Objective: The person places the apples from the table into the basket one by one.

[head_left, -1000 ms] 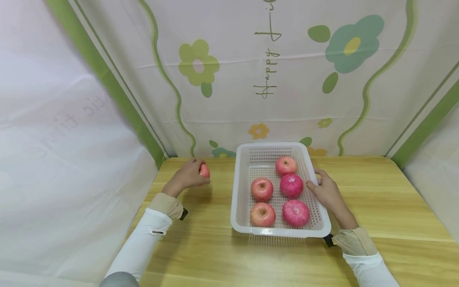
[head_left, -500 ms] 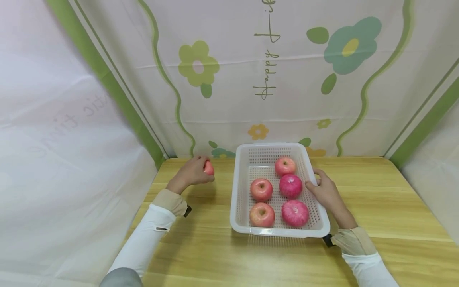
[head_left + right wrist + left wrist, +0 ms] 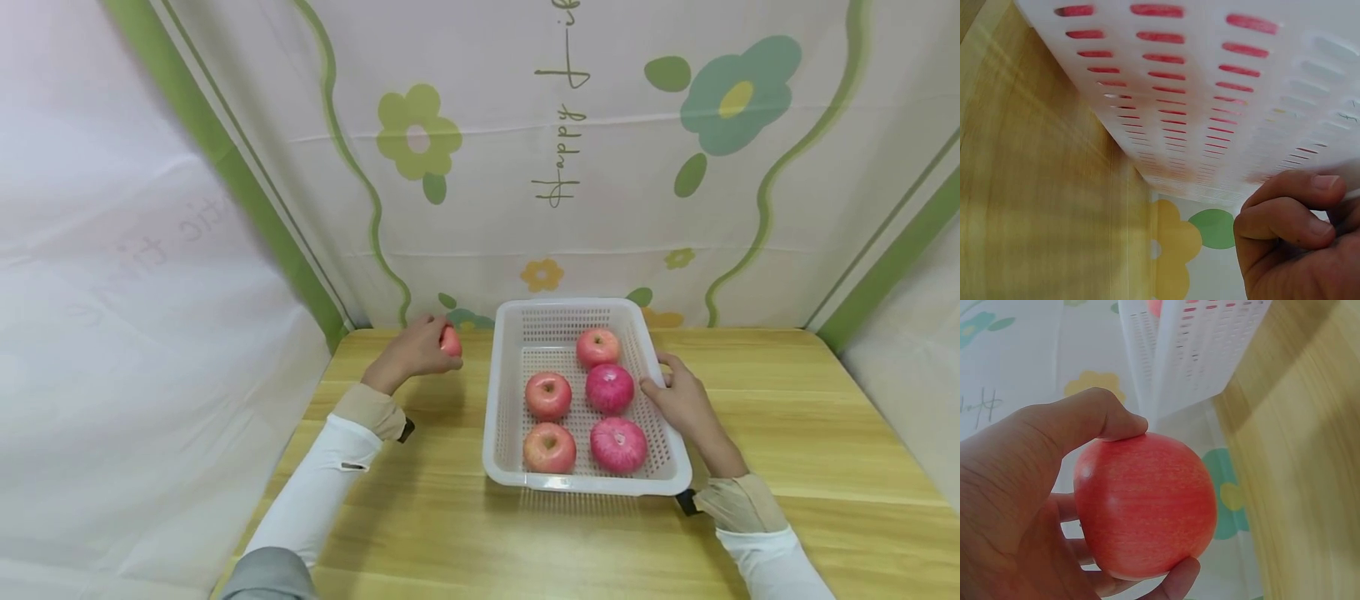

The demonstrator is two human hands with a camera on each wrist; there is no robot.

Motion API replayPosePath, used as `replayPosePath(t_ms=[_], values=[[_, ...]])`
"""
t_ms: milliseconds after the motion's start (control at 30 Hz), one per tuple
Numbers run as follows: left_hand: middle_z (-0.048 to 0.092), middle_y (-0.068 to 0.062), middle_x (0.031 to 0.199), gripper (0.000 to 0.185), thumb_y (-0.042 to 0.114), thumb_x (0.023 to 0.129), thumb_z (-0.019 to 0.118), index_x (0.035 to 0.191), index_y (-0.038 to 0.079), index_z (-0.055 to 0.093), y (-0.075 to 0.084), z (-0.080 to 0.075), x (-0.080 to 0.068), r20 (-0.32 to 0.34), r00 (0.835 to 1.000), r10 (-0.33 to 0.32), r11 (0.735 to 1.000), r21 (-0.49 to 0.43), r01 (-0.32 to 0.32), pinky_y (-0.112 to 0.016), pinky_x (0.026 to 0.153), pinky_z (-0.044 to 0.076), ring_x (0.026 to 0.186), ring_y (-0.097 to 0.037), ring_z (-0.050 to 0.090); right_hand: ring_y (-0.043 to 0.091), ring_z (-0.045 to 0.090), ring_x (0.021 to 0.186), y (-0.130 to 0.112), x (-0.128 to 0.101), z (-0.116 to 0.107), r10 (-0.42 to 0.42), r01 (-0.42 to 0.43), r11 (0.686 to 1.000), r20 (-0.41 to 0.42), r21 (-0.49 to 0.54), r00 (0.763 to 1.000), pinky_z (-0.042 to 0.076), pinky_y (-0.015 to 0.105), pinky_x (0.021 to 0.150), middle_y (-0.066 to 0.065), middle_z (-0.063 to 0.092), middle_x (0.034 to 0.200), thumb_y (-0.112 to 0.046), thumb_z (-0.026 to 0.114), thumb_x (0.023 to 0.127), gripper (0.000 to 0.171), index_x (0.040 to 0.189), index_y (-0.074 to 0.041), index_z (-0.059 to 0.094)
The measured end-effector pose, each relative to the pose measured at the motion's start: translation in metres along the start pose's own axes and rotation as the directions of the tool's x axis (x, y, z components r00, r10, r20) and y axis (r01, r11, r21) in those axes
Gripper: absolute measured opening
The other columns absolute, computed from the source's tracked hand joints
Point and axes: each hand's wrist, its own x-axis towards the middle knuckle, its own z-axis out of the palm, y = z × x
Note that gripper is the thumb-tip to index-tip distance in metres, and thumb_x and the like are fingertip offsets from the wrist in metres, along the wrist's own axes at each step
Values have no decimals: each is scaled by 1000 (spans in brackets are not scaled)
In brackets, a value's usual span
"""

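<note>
My left hand (image 3: 417, 352) holds a red apple (image 3: 451, 341) above the wooden table, just left of the white perforated basket (image 3: 495, 392). In the left wrist view the apple (image 3: 1146, 505) sits between thumb and curled fingers, with the basket wall (image 3: 1197, 350) beyond it. Inside the basket lie three apples (image 3: 548, 395) and two deep-pink fruits (image 3: 610, 387). My right hand (image 3: 678, 396) grips the basket's right rim; in the right wrist view its curled fingers (image 3: 1291, 212) press against the slotted wall (image 3: 1210, 94).
The wooden table (image 3: 787, 417) stretches to both sides and in front of the basket. A flowered white-and-green cloth backdrop (image 3: 570, 167) closes the back and both sides.
My left hand has carried the apple up and to the right, closer to the basket's left rim. The right hand and the basket have stayed put.
</note>
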Motion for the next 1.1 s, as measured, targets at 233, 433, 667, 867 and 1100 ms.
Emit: replayPosePath(t_ms=[233, 433, 667, 867, 1100], values=[[56, -15, 140, 68, 38, 88, 75, 146, 8, 57, 12, -3, 5, 4, 1000, 0, 1000, -18, 0, -44, 92, 57, 113, -29, 59, 42, 80, 88, 0, 0, 0, 4, -4, 1000, 4, 8, 1000, 66, 44, 63, 46, 62, 128, -16, 57, 108, 68, 162, 9, 23], [58, -16, 137, 67, 36, 87, 75, 145, 9, 57, 21, -2, 13, -11, 1000, 8, 1000, -26, -8, -44, 91, 56, 114, -30, 58, 42, 79, 88, 0, 1, -1, 16, -16, 1000, 8, 5, 1000, 66, 44, 63, 46, 62, 129, -18, 56, 109, 69, 162, 9, 22], [60, -12, 129, 63, 38, 87, 75, 142, 11, 58, 31, 1, 19, -11, 1000, 4, 1000, -10, -4, -42, 88, 56, 110, -28, 59, 43, 79, 89, 0, 0, -1, 20, -20, 1000, 10, 8, 1000, 66, 44, 64, 46, 62, 128, -18, 56, 109, 69, 162, 9, 22], [60, -13, 128, 65, 38, 86, 75, 143, 11, 57, 36, 2, 22, -29, 1000, 7, 1000, -22, -8, -42, 87, 57, 106, -29, 61, 43, 79, 89, -1, 0, -2, 28, -28, 1000, 12, 0, 1000, 66, 44, 64, 46, 61, 129, -19, 56, 109, 70, 162, 10, 21], [59, -12, 125, 59, 41, 87, 77, 135, 11, 60, 46, -1, 25, -32, 999, 26, 999, -24, -26, -43, 90, 55, 105, -29, 61, 44, 79, 89, -3, 0, 0, 27, -27, 1000, 3, 1, 1000, 66, 44, 64, 47, 61, 130, -16, 57, 108, 69, 162, 10, 22]])
